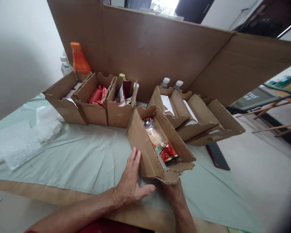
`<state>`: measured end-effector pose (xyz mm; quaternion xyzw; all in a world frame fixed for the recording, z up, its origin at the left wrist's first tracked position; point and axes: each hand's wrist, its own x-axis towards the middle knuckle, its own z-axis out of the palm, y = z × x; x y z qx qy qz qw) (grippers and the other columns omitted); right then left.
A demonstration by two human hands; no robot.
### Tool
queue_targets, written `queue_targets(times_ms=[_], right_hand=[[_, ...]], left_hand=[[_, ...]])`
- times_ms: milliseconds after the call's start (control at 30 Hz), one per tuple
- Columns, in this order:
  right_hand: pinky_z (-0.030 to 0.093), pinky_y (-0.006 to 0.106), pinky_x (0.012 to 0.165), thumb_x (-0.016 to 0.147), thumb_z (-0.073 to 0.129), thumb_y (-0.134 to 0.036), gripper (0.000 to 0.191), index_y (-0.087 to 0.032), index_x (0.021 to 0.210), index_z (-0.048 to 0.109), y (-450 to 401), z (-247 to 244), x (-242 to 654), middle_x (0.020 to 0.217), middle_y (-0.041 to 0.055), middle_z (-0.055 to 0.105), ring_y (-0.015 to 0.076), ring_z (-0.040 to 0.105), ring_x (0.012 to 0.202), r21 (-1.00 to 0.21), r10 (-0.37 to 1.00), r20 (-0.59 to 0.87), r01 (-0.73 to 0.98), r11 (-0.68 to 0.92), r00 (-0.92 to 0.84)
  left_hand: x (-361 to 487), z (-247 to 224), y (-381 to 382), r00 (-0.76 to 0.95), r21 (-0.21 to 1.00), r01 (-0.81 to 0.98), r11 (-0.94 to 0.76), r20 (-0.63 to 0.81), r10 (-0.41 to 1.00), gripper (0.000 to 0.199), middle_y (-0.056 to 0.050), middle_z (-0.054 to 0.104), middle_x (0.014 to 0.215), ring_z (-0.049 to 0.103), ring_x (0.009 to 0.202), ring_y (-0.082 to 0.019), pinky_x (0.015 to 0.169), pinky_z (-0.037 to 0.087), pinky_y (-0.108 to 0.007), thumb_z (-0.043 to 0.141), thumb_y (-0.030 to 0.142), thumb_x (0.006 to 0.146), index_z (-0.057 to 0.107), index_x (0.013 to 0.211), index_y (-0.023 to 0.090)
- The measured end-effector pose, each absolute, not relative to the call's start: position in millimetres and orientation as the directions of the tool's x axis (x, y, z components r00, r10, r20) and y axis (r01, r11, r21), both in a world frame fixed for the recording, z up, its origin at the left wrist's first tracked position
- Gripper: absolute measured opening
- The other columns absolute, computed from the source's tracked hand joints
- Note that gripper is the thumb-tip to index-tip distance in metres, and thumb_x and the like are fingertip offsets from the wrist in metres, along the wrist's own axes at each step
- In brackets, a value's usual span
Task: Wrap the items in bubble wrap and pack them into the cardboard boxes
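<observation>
An open-topped cardboard box (pixel 145 155) is in front of me, tilted, its torn front flap toward me. Inside lies a clear and red food packet (pixel 157 139). My left hand (pixel 133 181) is against the box's left side near the front, fingers stretched out and thumb spread. Under the front end of the box is my right hand (pixel 171 191); its fingers are hidden by the cardboard, so their grip does not show.
Several cardboard boxes (pixel 94 113) with packets stand at the left; more boxes (pixel 199 116) lean at the right. An orange bottle (pixel 80 60) stands behind. Bubble wrap (pixel 21 142) lies left, a dark flat object (pixel 217 156) right. A tall cardboard panel (pixel 145 48) closes the back.
</observation>
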<state>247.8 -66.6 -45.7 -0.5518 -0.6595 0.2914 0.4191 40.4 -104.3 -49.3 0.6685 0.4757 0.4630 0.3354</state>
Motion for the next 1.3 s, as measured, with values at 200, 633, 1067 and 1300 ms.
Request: queue_targets(times_ms=[200, 633, 1067, 1300], right_hand=[[0.061, 0.042, 0.073, 0.084, 0.065, -0.054, 0.041, -0.018, 0.102, 0.074, -81, -54, 230, 0.098, 0.0137, 0.080, 0.0314, 0.076, 0.089, -0.831, 0.981, 0.193, 0.537, 0.143, 0.037], [0.056, 0.045, 0.094, 0.092, 0.056, -0.039, 0.029, -0.018, 0.104, 0.073, 3, -50, 203, 0.110, 0.0138, 0.075, 0.0277, 0.069, 0.104, -0.676, 0.944, 0.327, 0.686, 0.269, -0.048], [0.053, 0.050, 0.100, 0.095, 0.054, -0.029, 0.023, -0.022, 0.101, 0.075, -5, -65, 209, 0.118, 0.0126, 0.074, 0.0282, 0.066, 0.110, -0.622, 0.922, 0.367, 0.705, 0.341, -0.123], [0.053, 0.051, 0.100, 0.093, 0.055, -0.027, 0.023, -0.023, 0.100, 0.076, -6, -64, 211, 0.117, 0.0128, 0.074, 0.0288, 0.067, 0.110, -0.634, 0.929, 0.352, 0.701, 0.327, -0.116]], left_hand=[[28, -56, -95, 0.052, 0.870, 0.371, -0.323, 0.328, 0.943, 0.099, -0.019, 0.017, 0.171, 0.020, 0.158, -0.039, 0.125, 0.027, -0.063, 0.069, 0.042, 0.089, 0.007, 0.165, 0.027], [-28, -22, -1, -0.285, 0.807, 0.591, -0.005, 0.214, 0.934, 0.060, -0.012, 0.066, 0.114, 0.067, 0.094, -0.025, 0.087, 0.056, -0.043, 0.069, 0.031, 0.086, 0.051, 0.140, 0.014], [-8, -37, 43, -0.182, 0.901, 0.424, -0.090, 0.183, 0.966, 0.039, -0.012, 0.071, 0.107, 0.068, 0.096, -0.023, 0.074, 0.054, -0.032, 0.059, 0.026, 0.083, 0.060, 0.120, 0.015], [-8, -48, -16, 0.047, 0.842, 0.507, -0.184, 0.186, 0.981, 0.028, -0.011, 0.073, 0.104, 0.068, 0.105, -0.028, 0.093, 0.055, -0.047, 0.059, 0.021, 0.080, 0.071, 0.105, 0.019]])
